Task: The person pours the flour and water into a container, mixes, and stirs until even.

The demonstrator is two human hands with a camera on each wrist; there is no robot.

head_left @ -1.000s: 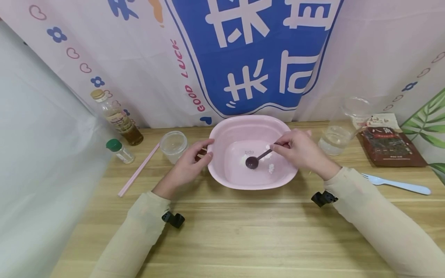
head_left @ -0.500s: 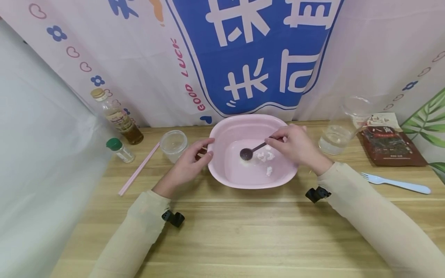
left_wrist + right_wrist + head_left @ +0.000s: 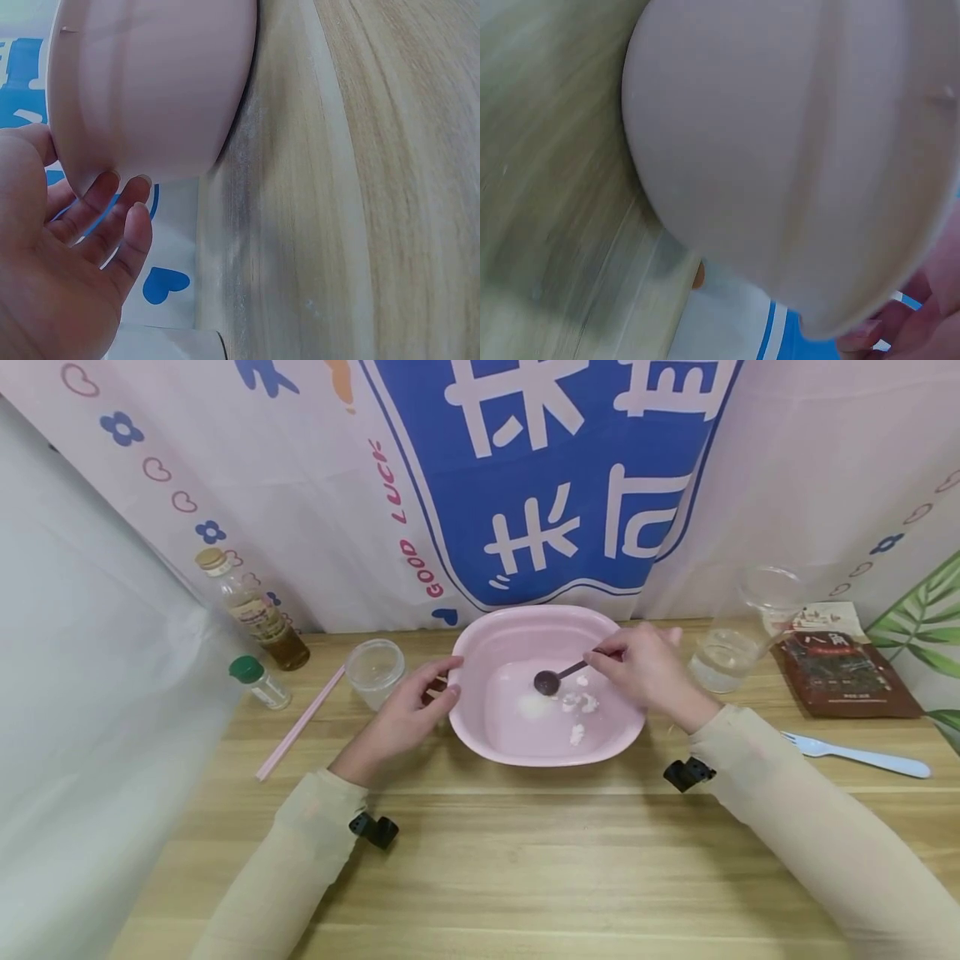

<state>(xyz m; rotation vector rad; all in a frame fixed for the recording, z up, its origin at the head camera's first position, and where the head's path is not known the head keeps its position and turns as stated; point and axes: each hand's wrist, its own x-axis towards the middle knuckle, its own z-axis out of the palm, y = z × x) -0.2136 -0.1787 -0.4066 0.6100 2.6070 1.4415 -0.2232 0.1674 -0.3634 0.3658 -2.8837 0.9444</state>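
A pink plastic basin stands on the wooden table. My left hand grips its left rim; in the left wrist view the thumb is at the rim and the other fingers reach under its outer side. Over the basin's right side, my right hand pinches the handle of a dark brown measuring spoon. The spoon's round bowl is low inside the basin, beside white powder lying in clumps and a pale patch. The basin wall hides the spoon in the right wrist view.
Left of the basin are a clear jar, pink chopsticks, a green-capped shaker and an oil bottle. To the right are a clear pitcher of water, a brown spice bag and a blue fork.
The spoon's bowl has moved toward the back of the basin, first leftward, then back right. A pale patch of powder shows where the spoon was. The left hand stays on the rim.
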